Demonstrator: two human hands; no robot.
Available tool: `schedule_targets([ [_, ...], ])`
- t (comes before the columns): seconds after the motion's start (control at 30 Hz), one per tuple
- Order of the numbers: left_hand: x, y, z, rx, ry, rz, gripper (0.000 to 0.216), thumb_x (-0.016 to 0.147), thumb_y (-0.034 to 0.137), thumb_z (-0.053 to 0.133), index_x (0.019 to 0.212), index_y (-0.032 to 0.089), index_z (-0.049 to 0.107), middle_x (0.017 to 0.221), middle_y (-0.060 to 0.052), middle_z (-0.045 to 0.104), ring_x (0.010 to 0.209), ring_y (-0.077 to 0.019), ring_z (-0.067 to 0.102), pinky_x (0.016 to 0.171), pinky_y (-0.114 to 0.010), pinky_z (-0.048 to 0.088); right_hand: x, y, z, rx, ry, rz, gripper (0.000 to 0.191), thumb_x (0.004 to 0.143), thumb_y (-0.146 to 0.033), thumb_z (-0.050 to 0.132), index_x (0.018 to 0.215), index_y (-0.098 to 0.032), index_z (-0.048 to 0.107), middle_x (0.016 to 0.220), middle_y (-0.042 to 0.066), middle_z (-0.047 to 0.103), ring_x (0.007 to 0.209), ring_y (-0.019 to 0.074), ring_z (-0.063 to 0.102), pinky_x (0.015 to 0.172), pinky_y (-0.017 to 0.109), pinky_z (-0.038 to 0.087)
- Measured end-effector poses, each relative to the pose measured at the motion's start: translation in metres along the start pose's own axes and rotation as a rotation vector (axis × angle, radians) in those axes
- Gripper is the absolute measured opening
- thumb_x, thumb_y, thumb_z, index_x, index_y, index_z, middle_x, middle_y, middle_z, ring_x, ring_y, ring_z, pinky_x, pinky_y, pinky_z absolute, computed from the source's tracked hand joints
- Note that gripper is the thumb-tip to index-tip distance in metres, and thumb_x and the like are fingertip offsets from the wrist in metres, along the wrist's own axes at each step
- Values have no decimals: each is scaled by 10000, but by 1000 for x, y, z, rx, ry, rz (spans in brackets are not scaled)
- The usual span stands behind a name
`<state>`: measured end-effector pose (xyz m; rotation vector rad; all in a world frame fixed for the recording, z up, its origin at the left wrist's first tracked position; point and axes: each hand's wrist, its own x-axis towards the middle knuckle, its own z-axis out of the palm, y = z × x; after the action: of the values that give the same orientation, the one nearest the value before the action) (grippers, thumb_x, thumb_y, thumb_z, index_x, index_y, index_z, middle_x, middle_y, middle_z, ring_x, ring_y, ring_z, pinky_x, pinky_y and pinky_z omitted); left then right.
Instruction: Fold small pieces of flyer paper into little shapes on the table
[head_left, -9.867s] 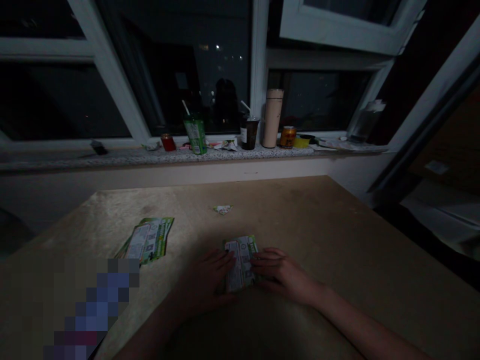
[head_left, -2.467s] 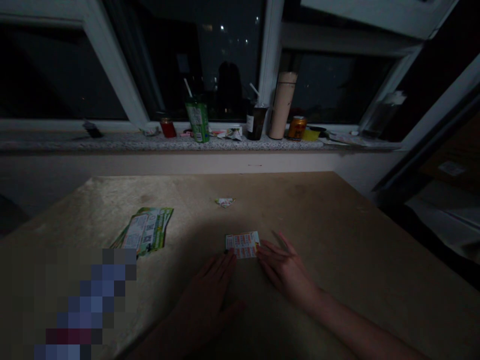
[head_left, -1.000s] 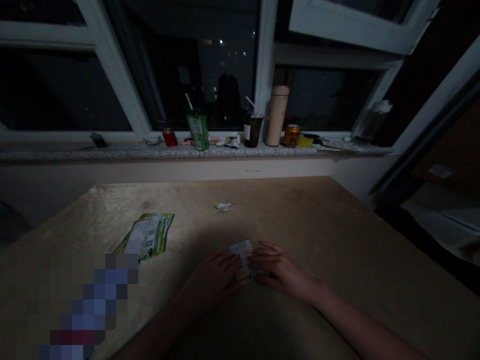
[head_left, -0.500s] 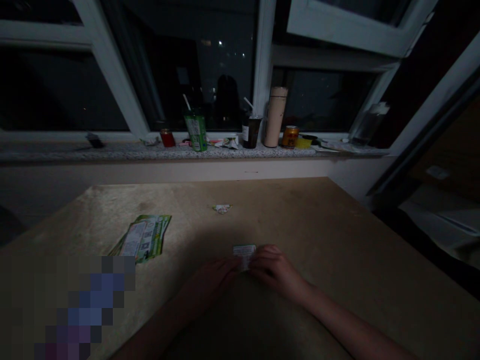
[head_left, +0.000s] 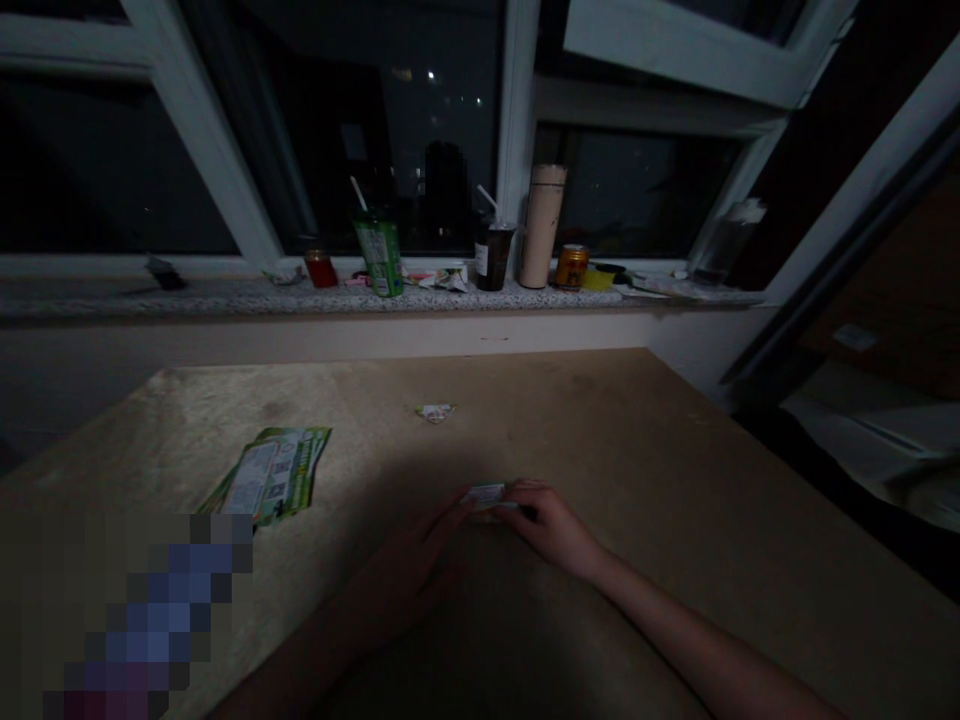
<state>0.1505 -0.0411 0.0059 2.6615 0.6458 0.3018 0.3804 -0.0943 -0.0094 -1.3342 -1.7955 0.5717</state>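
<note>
A small folded piece of printed packaging point(head_left: 487, 494) lies on the table in front of me, its face white with a green edge. My right hand point(head_left: 546, 520) pinches its right side between thumb and fingers. From the other side, my left hand point(head_left: 420, 550) reaches in with stretched fingers, the tips touching the left edge and the thumb apart. The dim light hides the exact finger contact. Beyond both hands sits a little folded triangle point(head_left: 435, 412) of white and green packaging. A stack of flat green printed packets point(head_left: 281, 475) rests to the left.
The brown table point(head_left: 600, 420) ends at a wall below a granite windowsill point(head_left: 442, 300). On the sill stand a green cup point(head_left: 380, 255), a dark cup with a straw point(head_left: 493, 258), a tall pale flask point(head_left: 543, 228), and an orange can point(head_left: 572, 267). A blurred patch covers the lower left.
The front part of the packaging has been folded up, so it looks shorter. My left thumb has moved apart from its fingers. The whole view has shifted slightly.
</note>
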Motion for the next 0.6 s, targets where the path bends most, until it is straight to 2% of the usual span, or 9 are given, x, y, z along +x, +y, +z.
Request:
schedule_targets([
  [0.1,0,0,-1,-15,7,-21,645,924,234,461,1464,288,115,1512,-59,244,1305,-248,368,1043,-409,353,0,2,1,9,29,36,204,914,-281,522,826,-183,679,770,24,645,751,157,603,707,263,445],
  [0.27,1,2,-3,31,-33,10,622,919,251,477,1461,284,173,1536,-72,161,1302,-275,372,1019,-410,382,4,7,2,24,96,84,137,880,-248,560,843,-177,671,956,62,607,865,160,593,746,262,460],
  [0.43,-1,6,5,99,-26,54,664,910,284,490,1473,221,143,1537,-111,133,1347,-293,276,1056,-443,320,12,12,6,-38,122,124,113,854,-227,589,781,-158,640,872,54,590,784,154,577,682,252,444],
  [0.6,-3,10,11,118,-30,53,740,907,364,498,1485,201,64,1524,-132,176,1345,-314,267,1060,-482,292,17,10,13,-157,182,136,87,820,-197,624,747,-159,596,754,22,559,672,142,532,604,240,401],
])
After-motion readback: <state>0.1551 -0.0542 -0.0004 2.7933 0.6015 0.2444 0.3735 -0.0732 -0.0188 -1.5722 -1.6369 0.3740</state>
